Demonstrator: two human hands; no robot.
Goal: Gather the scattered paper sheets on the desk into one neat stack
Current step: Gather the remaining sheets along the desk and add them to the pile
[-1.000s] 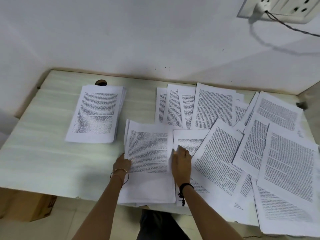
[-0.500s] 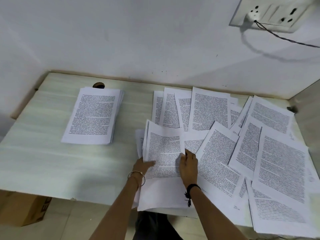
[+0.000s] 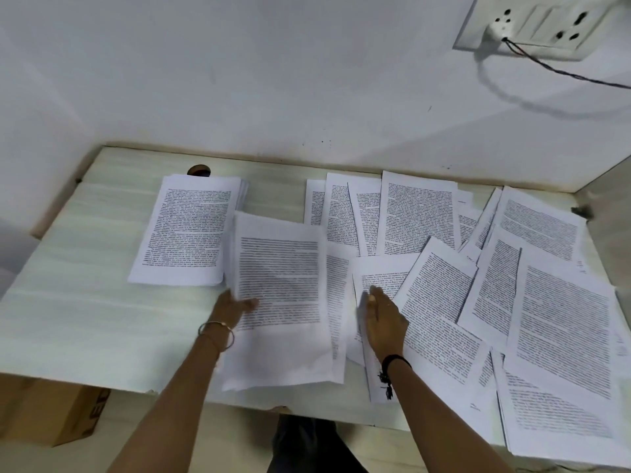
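Observation:
A neat stack of printed sheets (image 3: 187, 230) lies at the back left of the pale desk (image 3: 78, 302). My left hand (image 3: 232, 307) grips the left edge of a small bunch of sheets (image 3: 280, 295), lifted off the desk and blurred, its top left corner overlapping the stack's right edge. My right hand (image 3: 384, 317) lies flat, fingers together, on a half-covered sheet (image 3: 379, 274) in the middle. Several loose printed sheets (image 3: 563, 322) overlap each other across the right half of the desk, some hanging over the front edge.
A round cable hole (image 3: 198, 170) sits behind the stack. White walls close the back, and a side panel (image 3: 611, 206) closes the right. A wall socket (image 3: 536, 25) with a trailing wire is at top right. A cardboard box (image 3: 51, 411) stands under the desk's left.
My left hand has lifted the bunch of sheets and carried it left toward the stack. My right hand has let go of the bunch and rests on the sheet beside it.

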